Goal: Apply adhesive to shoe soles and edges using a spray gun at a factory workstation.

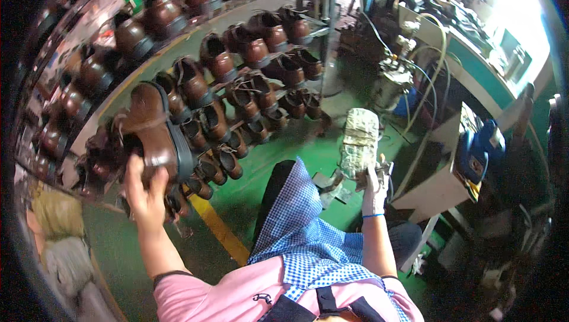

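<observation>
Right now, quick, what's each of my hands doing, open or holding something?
Left hand: closed on a brown shoe.
Right hand: gloved, at the lower end of a pale pad; grip cannot be told.

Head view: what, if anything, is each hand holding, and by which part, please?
Left hand: a shoe, by its near end, apparently the heel. Right hand: at the near end of the pale pad; a hold cannot be confirmed.

Upper R blown out by glare (524, 8); lower R sunk in shadow. Shoe rack (326, 43) bowed by fisheye, edges blacked out; sheen caught on held brown leather shoe (159, 151); bg. softened.
</observation>
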